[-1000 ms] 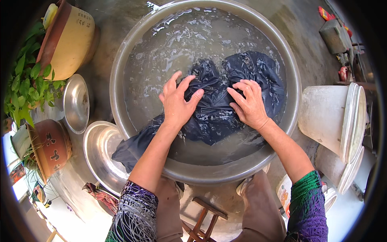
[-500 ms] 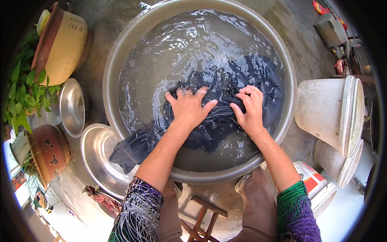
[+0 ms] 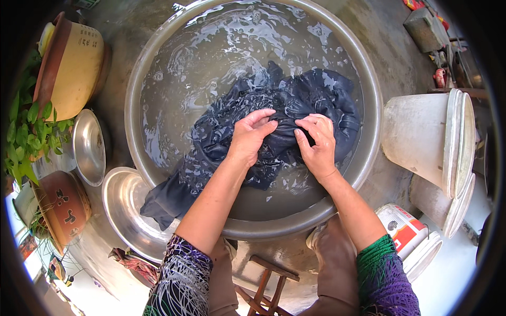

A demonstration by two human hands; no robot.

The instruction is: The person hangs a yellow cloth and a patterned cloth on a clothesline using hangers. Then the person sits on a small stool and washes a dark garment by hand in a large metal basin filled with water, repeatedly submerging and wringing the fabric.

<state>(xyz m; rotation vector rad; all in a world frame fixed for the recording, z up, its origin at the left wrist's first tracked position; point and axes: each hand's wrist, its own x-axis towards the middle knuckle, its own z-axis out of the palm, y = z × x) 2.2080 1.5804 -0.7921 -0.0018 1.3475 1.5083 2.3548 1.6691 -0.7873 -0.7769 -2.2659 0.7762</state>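
Here before me, a soaked navy garment (image 3: 279, 138) lies bunched in cloudy water (image 3: 179, 89) inside a wide metal basin (image 3: 373, 121), one end draped over its rim toward a smaller metal bowl (image 3: 121, 210). The left hand (image 3: 250, 137) and right hand (image 3: 319, 145), near each other, both pinch its folds.
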